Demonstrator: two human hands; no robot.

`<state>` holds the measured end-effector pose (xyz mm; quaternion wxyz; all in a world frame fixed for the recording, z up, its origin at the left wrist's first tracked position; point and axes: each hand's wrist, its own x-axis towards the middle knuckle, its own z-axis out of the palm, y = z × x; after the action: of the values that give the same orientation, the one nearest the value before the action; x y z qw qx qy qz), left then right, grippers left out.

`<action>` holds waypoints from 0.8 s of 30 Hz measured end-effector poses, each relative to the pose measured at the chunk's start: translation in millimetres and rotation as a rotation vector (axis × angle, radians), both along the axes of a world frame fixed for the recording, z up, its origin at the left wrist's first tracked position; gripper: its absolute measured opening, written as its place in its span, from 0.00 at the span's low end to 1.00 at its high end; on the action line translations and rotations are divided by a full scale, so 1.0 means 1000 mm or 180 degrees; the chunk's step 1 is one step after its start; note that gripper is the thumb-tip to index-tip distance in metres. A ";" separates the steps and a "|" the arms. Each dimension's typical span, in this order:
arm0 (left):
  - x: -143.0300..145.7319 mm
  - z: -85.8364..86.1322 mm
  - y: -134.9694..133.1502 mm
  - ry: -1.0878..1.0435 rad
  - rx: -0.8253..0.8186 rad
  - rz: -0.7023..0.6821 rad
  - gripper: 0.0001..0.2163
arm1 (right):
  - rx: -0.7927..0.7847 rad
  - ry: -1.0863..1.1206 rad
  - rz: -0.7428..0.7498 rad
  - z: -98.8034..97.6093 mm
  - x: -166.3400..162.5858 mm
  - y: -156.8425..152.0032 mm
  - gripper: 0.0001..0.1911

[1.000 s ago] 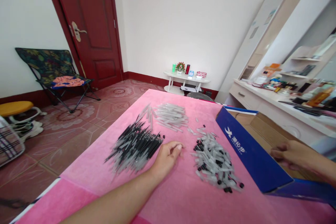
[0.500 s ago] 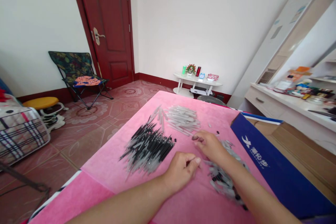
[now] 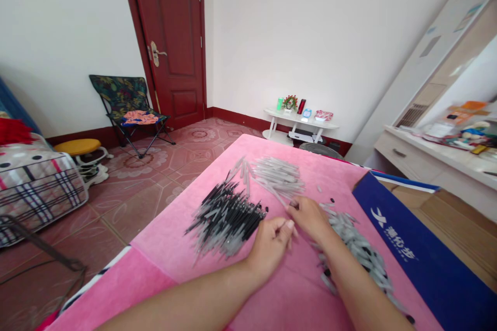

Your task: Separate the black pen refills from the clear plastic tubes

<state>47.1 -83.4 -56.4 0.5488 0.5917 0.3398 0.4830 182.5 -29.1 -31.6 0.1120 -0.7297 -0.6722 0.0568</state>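
My right hand (image 3: 308,217) is closed in a pinch at the near end of a translucent white tube (image 3: 278,197), which sticks out towards the pile of similar tubes (image 3: 279,173) beyond it. Close beside it, my left hand (image 3: 272,243) has its thumb pressed to curled fingers. Whatever those fingers hold is hidden. To the left of my left hand lies a heap of thin black and translucent pen-like sticks (image 3: 229,220). Beneath and beyond my right forearm spreads a pile of short translucent grey cap-like pieces (image 3: 361,248), with some black bits among them.
A pink cloth (image 3: 163,238) covers the table. An open blue cardboard box (image 3: 407,238) stands along the right side. Past it is a white dresser (image 3: 399,152) with clutter. A folding chair (image 3: 124,95), a yellow stool (image 3: 77,146) and a low white stand (image 3: 301,120) are farther off.
My right hand has come nearer the tube pile, and a white tube now shows at its fingertips. My left hand stays closed. The whole view has shifted slightly left.
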 end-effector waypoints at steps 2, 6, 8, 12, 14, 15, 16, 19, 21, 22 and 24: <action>0.001 -0.001 0.005 -0.0295 -0.0238 0.0298 0.17 | 0.0065 0.0557 0.0273 0.005 0.004 -0.007 0.11; 0.001 0.003 0.015 -0.0867 -0.0644 0.0549 0.15 | 0.0192 0.1769 0.0898 0.013 0.005 -0.021 0.11; -0.004 0.009 0.021 -0.0872 -0.0629 0.0545 0.16 | 0.0141 0.1976 0.1090 0.017 0.000 -0.026 0.11; -0.019 0.022 0.038 -0.0998 -0.0608 0.0552 0.16 | 0.0365 0.2213 0.1191 0.017 -0.017 -0.032 0.12; -0.028 0.027 0.047 -0.1309 -0.0713 0.0616 0.15 | 0.0433 0.2061 0.1225 0.012 -0.028 -0.035 0.11; -0.032 0.028 0.051 -0.1447 -0.0756 0.0635 0.15 | 0.0402 0.1922 0.1332 0.009 -0.034 -0.038 0.09; -0.035 0.030 0.055 -0.1599 -0.0804 0.0668 0.15 | 0.0343 0.1767 0.1506 0.005 -0.041 -0.041 0.06; -0.042 0.031 0.063 -0.1921 -0.0918 0.0720 0.15 | 0.0248 0.1337 0.2026 -0.004 -0.058 -0.051 0.09; -0.043 0.031 0.064 -0.2008 -0.0992 0.0700 0.16 | 0.0243 0.1052 0.2126 -0.008 -0.066 -0.055 0.13; -0.043 0.031 0.065 -0.2028 -0.1033 0.0678 0.16 | 0.0248 0.0914 0.2129 -0.009 -0.068 -0.056 0.13; -0.042 0.030 0.064 -0.2053 -0.1100 0.0645 0.16 | 0.0293 0.0674 0.2132 -0.011 -0.069 -0.057 0.12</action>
<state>5.3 -18.9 -26.3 0.6687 0.2714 0.2828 0.6319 113.7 -86.3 -42.1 0.1891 -0.4530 -0.8607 0.1353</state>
